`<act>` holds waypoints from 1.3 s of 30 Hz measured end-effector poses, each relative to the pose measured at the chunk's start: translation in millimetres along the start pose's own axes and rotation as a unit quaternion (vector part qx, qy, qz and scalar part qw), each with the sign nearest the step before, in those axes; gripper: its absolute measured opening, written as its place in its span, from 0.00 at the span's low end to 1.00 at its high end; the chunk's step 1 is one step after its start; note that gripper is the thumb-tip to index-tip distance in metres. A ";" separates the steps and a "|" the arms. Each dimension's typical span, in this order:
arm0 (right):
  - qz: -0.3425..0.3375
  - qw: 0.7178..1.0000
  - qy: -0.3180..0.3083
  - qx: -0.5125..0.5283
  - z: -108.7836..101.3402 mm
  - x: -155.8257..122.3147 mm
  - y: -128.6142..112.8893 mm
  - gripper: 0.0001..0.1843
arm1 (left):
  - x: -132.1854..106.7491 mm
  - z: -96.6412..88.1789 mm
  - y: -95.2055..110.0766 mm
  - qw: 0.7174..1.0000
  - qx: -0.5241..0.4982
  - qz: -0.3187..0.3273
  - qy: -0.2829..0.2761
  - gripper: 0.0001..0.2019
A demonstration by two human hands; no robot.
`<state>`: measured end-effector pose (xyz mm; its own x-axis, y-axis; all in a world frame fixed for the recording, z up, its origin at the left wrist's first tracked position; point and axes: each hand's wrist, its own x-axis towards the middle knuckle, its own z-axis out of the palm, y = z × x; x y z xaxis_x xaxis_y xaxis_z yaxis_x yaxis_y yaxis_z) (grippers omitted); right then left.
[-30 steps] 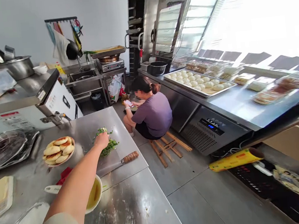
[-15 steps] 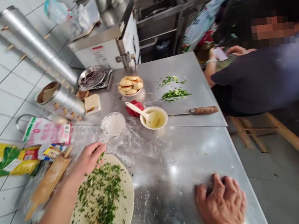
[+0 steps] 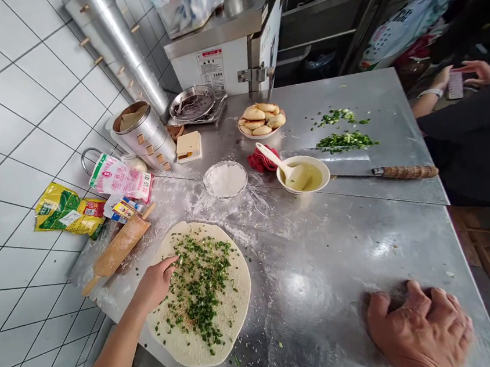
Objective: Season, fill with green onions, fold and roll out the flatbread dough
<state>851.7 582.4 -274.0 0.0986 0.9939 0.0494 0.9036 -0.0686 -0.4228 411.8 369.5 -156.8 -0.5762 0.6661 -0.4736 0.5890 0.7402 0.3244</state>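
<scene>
A flat round of dough point(image 3: 233, 319) lies on the floured steel table point(image 3: 323, 257), strewn with chopped green onion point(image 3: 200, 281). My left hand point(image 3: 157, 283) rests on the dough's left edge, fingers loosely together over the greens. Whether it holds any I cannot tell. My right hand point(image 3: 420, 328) lies on the table at the near right, fingers curled with the knuckles up. Nothing shows in it. A wooden rolling pin point(image 3: 118, 252) lies just left of the dough.
Behind the dough stand a glass bowl of flour point(image 3: 225, 179), a white bowl of oil with a brush point(image 3: 303, 174), a cleaver point(image 3: 384, 172), piles of chopped greens point(image 3: 345, 141) and a plate of baked buns point(image 3: 261, 120). A seated person point(image 3: 475, 124) holds a phone at the right.
My left hand left the pile of greens at the far end and came down over the dough, then slid to its left edge. The view swung down and left; my right hand stays on the table.
</scene>
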 end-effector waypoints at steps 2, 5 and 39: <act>0.019 1.000 -0.021 -0.010 0.3 -0.1 -1.8 0.40 | -14.0 5.4 -16.2 0.999 -0.011 -0.025 -0.022 0.25; 0.028 0.999 -0.017 -0.007 1.5 -1.2 -5.9 0.40 | -30.5 19.2 -38.5 0.998 -0.012 -0.053 -0.018 0.25; 0.008 1.000 -0.006 -0.009 16.1 -23.5 -8.5 0.39 | -116.5 169.6 -56.2 0.949 0.220 0.186 0.128 0.41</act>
<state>835.0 561.0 -286.2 0.1089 0.9936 0.0312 0.9093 -0.0869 -0.4069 541.9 234.7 -258.7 -0.3683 0.9159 -0.1599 0.9255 0.3774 0.0304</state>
